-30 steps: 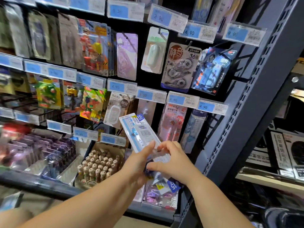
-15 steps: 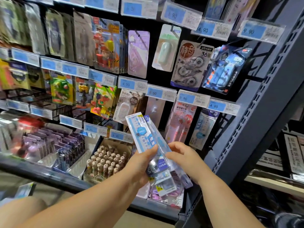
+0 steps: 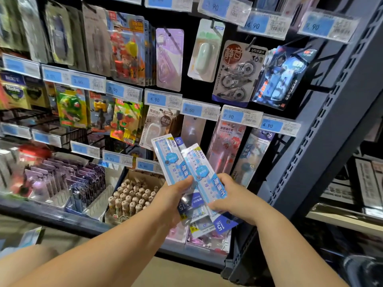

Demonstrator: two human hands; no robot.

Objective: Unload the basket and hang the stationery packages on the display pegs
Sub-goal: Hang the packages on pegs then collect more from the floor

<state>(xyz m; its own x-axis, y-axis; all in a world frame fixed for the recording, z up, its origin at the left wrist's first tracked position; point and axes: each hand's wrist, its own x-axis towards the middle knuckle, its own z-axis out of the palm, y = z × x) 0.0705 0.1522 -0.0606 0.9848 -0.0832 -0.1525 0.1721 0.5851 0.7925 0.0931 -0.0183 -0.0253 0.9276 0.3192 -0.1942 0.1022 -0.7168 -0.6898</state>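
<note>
While both hands met low in front of the stationery wall, a fanned bundle of blue-and-white ruler packages [image 3: 198, 168] sat between them, off any shelf and not on a peg. Two packs stood uppermost, their tops leaning left and their printed scales facing the camera. The right one lay over the lower end of the left one. More packs of the same kind stuck out beneath the hands, upside down, with dark blue "15 cm" corners showing. The left hand [image 3: 173, 196] gripped the left pack low down, its thumb pressed across the front and its fingers hidden behind. The right hand [image 3: 235, 198] was clamped on the right pack and those under it, with the thumb on the front and the fingers curled round the lower part.

Just behind the bundle hung the bottom row of goods. A similar pack marked 15 [image 3: 256, 154] hung to the right of the held ones under a price tag [image 3: 278, 125] reading 4.90. A pink-and-red carded pack [image 3: 227, 146] hung beside it under a tag marked 9.90. Higher up, a card of three correction tapes [image 3: 238, 73] hung from one of the black pegs [image 3: 252, 41], next to a mint-green item in a blister pack [image 3: 205, 52]. Below and left of the hands, a cardboard box [image 3: 145, 177] held pens with round beige tops, and purple packs [image 3: 62, 179] filled a divided tray further left. A dark grey perforated shelf upright [image 3: 323, 112] slanted along the right side.
</note>
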